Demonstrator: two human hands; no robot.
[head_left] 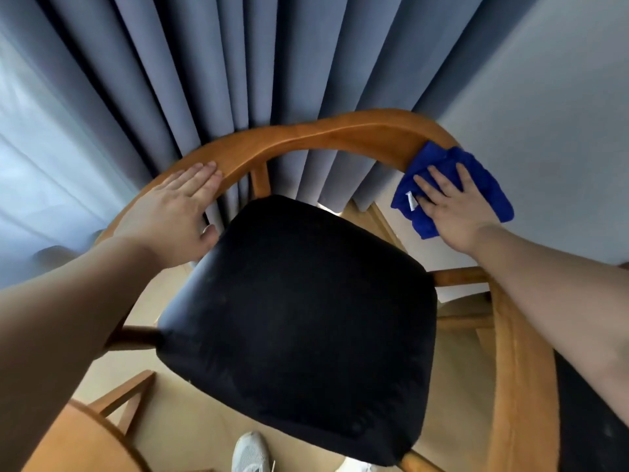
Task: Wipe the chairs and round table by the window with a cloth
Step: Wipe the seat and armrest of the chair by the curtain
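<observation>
**Head view: both palms down**

The right hand [456, 207] pressed a crumpled blue cloth [490, 185] under spread, straight fingers onto the curved rail [323, 131] of the black-seated wooden armchair [299, 318]. The left hand [177, 206] lay on that rail, fingers straight and together, well apart from the cloth.

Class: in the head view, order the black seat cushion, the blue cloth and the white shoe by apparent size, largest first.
1. black seat cushion
2. blue cloth, partly under the right hand
3. white shoe, cut off by the frame edge; judged on its visible part only
</observation>
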